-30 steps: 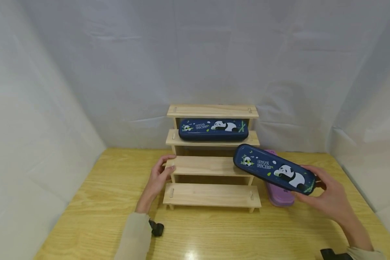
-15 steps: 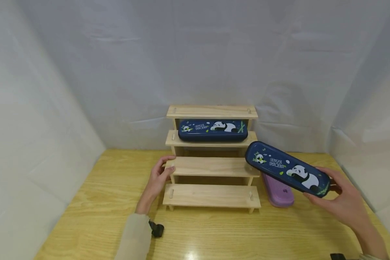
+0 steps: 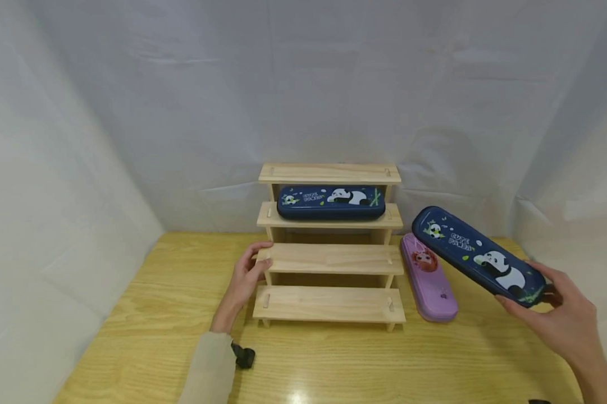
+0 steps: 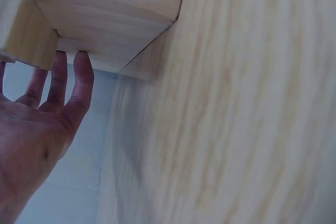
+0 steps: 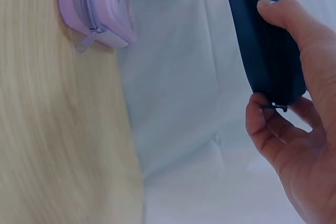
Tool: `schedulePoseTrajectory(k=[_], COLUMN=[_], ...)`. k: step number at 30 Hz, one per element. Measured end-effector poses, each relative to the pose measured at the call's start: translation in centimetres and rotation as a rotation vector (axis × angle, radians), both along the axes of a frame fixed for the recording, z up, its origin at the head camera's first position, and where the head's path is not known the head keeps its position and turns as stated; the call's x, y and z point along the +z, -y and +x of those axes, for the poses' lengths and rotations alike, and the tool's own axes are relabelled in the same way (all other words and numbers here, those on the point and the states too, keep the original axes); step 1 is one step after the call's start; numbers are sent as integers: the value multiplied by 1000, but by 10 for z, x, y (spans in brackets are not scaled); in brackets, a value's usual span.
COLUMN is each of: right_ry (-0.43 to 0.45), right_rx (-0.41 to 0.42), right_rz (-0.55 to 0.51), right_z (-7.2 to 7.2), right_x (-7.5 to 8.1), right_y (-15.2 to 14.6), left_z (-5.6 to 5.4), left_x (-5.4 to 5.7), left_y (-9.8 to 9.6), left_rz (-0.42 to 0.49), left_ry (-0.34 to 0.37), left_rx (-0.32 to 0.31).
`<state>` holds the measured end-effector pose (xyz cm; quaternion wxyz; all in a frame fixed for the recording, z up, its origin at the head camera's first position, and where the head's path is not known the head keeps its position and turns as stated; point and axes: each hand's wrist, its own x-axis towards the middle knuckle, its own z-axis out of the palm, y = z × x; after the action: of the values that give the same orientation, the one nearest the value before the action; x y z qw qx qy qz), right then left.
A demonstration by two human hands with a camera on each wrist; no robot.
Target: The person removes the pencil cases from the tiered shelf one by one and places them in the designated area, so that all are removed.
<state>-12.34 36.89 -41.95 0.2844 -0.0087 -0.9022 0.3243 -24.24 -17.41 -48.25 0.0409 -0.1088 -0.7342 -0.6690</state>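
My right hand (image 3: 568,317) grips a navy pencil case (image 3: 477,255) by its right end, thumb along the near edge. Its panda-printed lid faces up, and the case slants above the table. In the right wrist view the fingers curl by the zipper end of this navy case (image 5: 268,51). My left hand (image 3: 242,275) holds the left end of a step on a four-tier wooden stand (image 3: 328,258), thumb on top. From the left wrist, the fingers (image 4: 81,85) reach against the stand's wood (image 4: 105,19). A matching panda pencil case (image 3: 331,203) lies on the second step from the top.
A purple pencil case (image 3: 432,286) with a cartoon figure lies on the wooden table (image 3: 328,359), right of the stand. The held case partly covers its far end. White sheeting (image 3: 328,84) surrounds the table's back and sides.
My right hand has carried the navy pencil case rightward, away from the stand, tilting it more steeply. More of the purple case has come into view. The left hand has stayed put.
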Motion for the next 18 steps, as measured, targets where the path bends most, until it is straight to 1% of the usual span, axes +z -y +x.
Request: schedulePoseTrajectory(k=[5, 11, 15, 18], right_ry=[66, 119, 158, 225], right_rx=[-111, -225, -281, -291], right_rz=[-19, -52, -60, -59], right_z=[0, -1, -3, -5], right_x=[-5, -14, -18, -21], right_y=[-1, -5, -8, -10], left_z=[1, 2, 1, 0], left_x=[1, 1, 1, 1], left_y=[0, -1, -2, -1], left_rz=[0, -14, -10, -8], left_ry=[-1, 8, 9, 7], left_rx=[2, 12, 12, 13])
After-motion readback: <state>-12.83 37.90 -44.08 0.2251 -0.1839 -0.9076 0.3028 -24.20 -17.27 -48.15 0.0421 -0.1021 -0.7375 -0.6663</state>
